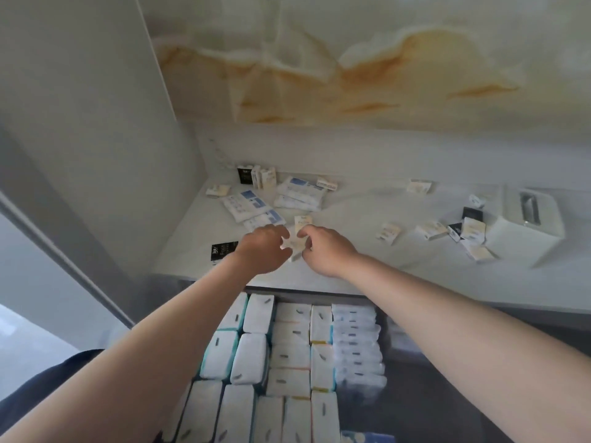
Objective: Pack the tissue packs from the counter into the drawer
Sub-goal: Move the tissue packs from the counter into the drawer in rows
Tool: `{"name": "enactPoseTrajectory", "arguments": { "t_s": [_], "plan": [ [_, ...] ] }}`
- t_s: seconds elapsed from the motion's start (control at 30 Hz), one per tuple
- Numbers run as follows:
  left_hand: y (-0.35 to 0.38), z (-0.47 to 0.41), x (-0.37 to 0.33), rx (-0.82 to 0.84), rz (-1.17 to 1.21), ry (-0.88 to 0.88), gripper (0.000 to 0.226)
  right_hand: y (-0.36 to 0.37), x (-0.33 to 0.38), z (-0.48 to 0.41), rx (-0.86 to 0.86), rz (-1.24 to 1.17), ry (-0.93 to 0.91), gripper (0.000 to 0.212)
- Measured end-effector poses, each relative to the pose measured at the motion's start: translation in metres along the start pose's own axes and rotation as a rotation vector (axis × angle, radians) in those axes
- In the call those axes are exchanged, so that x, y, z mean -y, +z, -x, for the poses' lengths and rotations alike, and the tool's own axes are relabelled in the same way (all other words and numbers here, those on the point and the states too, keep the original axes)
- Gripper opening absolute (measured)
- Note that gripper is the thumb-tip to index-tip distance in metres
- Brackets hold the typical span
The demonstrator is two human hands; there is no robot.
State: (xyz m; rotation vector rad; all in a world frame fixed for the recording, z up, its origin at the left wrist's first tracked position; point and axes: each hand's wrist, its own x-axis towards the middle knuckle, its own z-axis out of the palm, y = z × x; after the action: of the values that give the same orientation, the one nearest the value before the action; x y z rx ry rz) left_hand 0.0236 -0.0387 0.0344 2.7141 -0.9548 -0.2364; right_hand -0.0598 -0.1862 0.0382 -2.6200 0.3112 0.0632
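Head: tissue pack (296, 248) aslant between hands (263, 251) (327, 251)

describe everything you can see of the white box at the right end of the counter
The white box is a squat, smooth block with rounded edges, plastic by its look. Its top has a long rectangular slot, grey inside; contents unclear. It stands upright at the right end of the pale counter. Small tissue packs lie scattered by its left side; whether any touch it is unclear. The left hand and right hand are away from it, both gripping one pack mid-counter.
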Motion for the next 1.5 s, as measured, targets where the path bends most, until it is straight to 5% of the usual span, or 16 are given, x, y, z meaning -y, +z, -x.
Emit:
{"name": "enactPoseTrajectory", "arguments": {
  "t_s": [0.27,0.53,0.67,0.97,1.1,1.2,1.4,1.5],
  "plan": [
    [-0.005,-0.050,0.086,-0.086,0.060,-0.192,0.048,0.023,0.035,-0.097,0.044,0.125,-0.036,0.053],
    [0.010,-0.075,0.120,0.101,0.199,-0.192,0.081,0.044,0.046,-0.158,0.297,0.197,0.009,0.118],
    [0.005,-0.084,0.121,0.055,0.256,-0.138,0.079,0.059,0.036,-0.168,0.156,0.099,-0.023,0.102],
    [-0.002,-0.076,0.120,0.032,0.171,-0.059,0.092,0.049,0.018,-0.150,-0.005,-0.089,-0.106,0.030],
    [-0.011,-0.071,0.109,-0.099,0.304,-0.014,0.072,0.030,0.019,-0.141,-0.080,-0.283,-0.156,0.013],
    [-0.026,-0.072,0.098,-0.238,0.431,0.010,0.050,0.007,0.026,-0.136,-0.120,-0.414,-0.145,0.015],
    [-0.054,-0.070,0.083,-0.223,0.976,-0.134,0.032,-0.016,0.035,-0.129,-0.091,-0.776,0.053,0.052],
    [-0.056,-0.069,0.083,-0.160,1.134,-0.225,0.028,-0.012,0.033,-0.125,0.002,-0.811,0.122,0.050]
  ]
}}
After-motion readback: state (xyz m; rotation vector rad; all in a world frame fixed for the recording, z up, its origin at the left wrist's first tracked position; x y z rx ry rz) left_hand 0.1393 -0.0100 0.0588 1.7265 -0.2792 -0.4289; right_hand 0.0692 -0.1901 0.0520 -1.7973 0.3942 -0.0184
